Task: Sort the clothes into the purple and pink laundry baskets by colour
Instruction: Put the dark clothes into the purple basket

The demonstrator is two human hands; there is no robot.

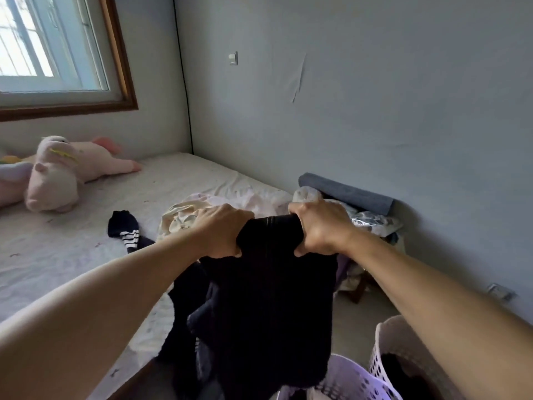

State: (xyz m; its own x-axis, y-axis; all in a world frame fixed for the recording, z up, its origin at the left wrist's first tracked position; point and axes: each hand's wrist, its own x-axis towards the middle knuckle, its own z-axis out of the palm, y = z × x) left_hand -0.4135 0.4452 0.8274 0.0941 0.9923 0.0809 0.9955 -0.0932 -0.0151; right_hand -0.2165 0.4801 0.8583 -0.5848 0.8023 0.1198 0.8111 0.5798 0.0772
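A black garment [268, 298] hangs in front of me, gripped at its top edge by my left hand [222, 235] and my right hand [320, 229]. Its lower part dangles over the purple basket [349, 379] at the bottom of the view. The pink basket [395, 339] stands just right of it, with something dark inside. Behind my hands, a pile of light clothes [196, 212] lies on the bed [57, 246]. A black sock with white stripes [125, 229] lies to the left of that pile. More dark clothes [187, 313] hang at the bed's edge under the garment.
Pink plush toys [63, 171] lie at the far left of the bed under a window. A rolled grey cloth [346, 193] and patterned fabric rest on a low stand against the right wall. Bare floor [360, 313] runs between bed, stand and baskets.
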